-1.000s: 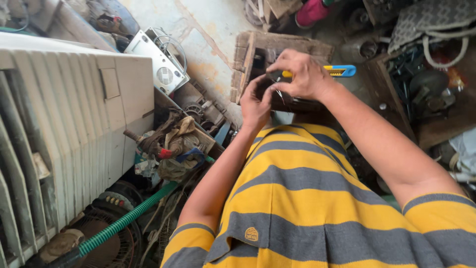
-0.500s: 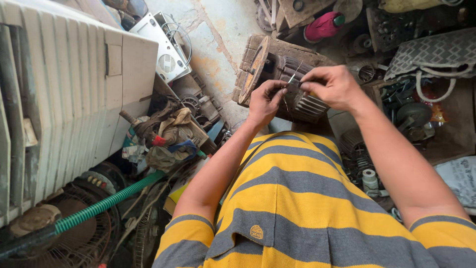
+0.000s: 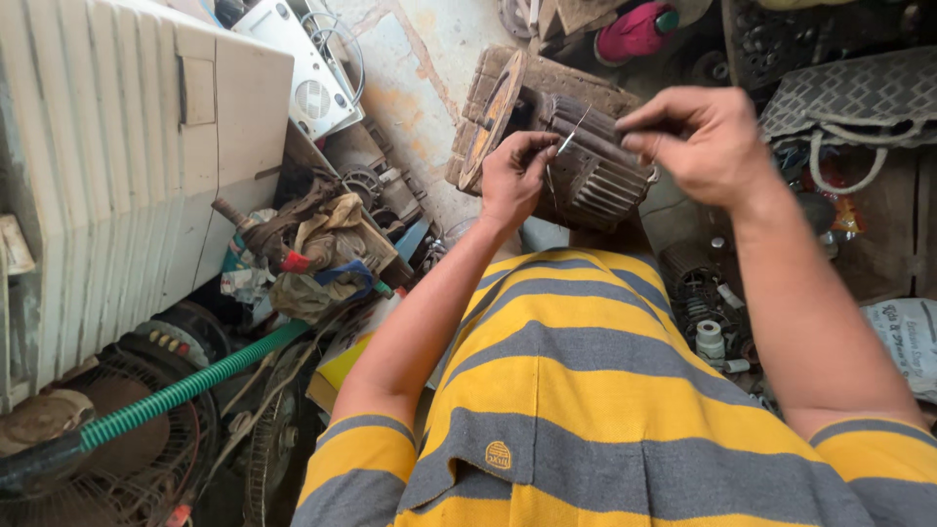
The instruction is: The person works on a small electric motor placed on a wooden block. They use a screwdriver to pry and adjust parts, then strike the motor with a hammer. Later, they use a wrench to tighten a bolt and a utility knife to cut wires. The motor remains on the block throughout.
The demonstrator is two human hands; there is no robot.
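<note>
Nearest you is your yellow and grey striped shirt (image 3: 586, 410). Beyond it your left hand (image 3: 515, 176) pinches a thin metal pin (image 3: 572, 133) against the ribbed motor stator (image 3: 595, 166), which sits just past your knees. Your right hand (image 3: 698, 141) is closed, fingertips gripping the stator's top edge. Farther left lie a green hose (image 3: 185, 388) and a white cooler casing (image 3: 117, 176).

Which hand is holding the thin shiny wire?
The left hand pinches the thin wire at its lower end. The right hand grips a dark piece above the ribbed motor instead.
</note>
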